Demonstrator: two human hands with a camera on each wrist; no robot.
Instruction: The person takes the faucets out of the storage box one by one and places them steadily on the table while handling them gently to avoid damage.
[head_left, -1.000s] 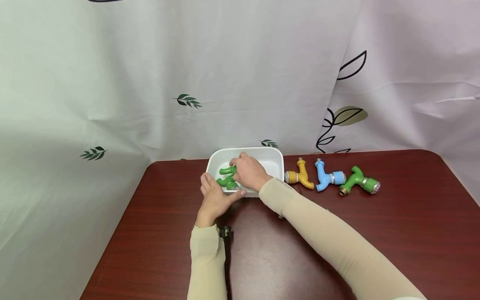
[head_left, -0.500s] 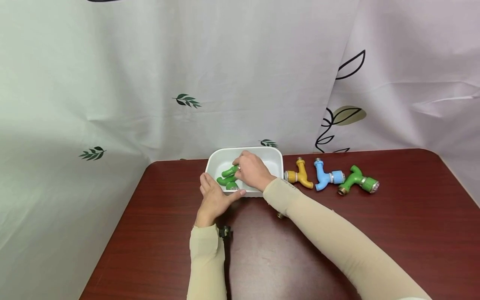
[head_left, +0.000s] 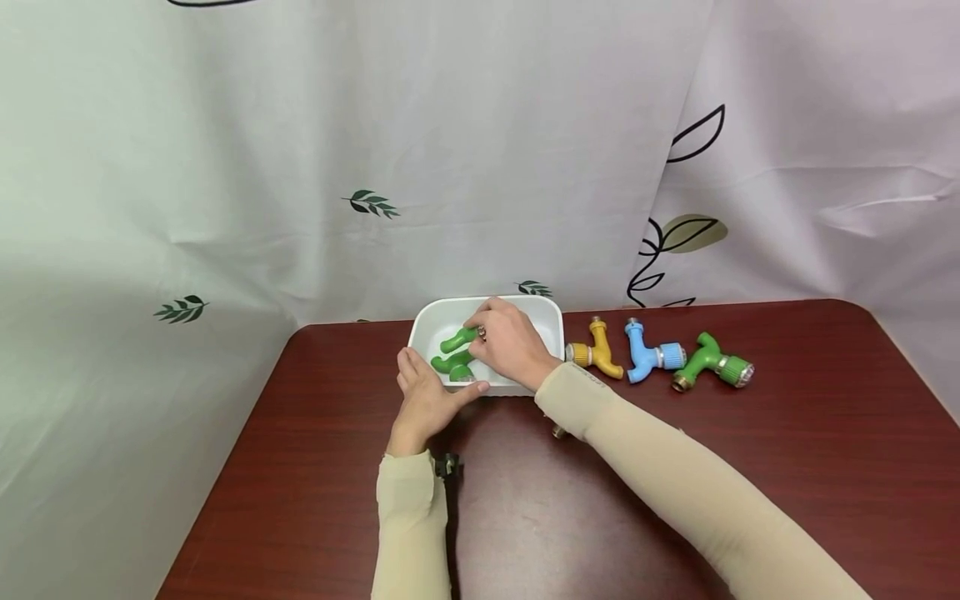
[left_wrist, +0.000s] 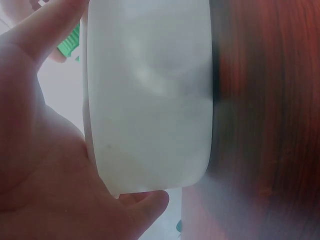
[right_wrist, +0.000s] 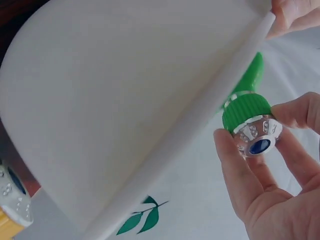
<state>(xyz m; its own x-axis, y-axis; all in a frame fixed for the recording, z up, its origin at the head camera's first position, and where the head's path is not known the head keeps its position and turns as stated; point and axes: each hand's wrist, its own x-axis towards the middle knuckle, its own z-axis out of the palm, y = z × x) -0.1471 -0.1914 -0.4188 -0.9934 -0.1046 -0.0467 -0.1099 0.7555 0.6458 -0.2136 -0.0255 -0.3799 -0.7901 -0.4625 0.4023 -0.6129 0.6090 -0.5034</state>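
Note:
In the head view, a white plastic tub [head_left: 552,321] stands at the table's back edge. My left hand [head_left: 426,402] holds its near left corner, thumb along the front rim and fingers on the left side; the left wrist view shows the tub's outer wall [left_wrist: 150,110] close up. Over the tub, my right hand [head_left: 517,346] pinches a green faucet [head_left: 454,341]. The right wrist view shows thumb and fingers around its ribbed green knob [right_wrist: 245,112], which has a clear cap with a blue centre. Another green faucet [head_left: 448,364] lies in the tub near the left hand.
Right of the tub lie a yellow faucet [head_left: 600,350], a light blue faucet [head_left: 651,353] and a green faucet [head_left: 708,363]. A brass threaded end [head_left: 558,432] peeks out beside the right forearm. A white patterned curtain [head_left: 450,150] hangs behind the table [head_left: 330,467].
The right hand has shifted slightly to the right, and the green faucet in it has turned so that its spout slants. The left hand stays on the tub's corner.

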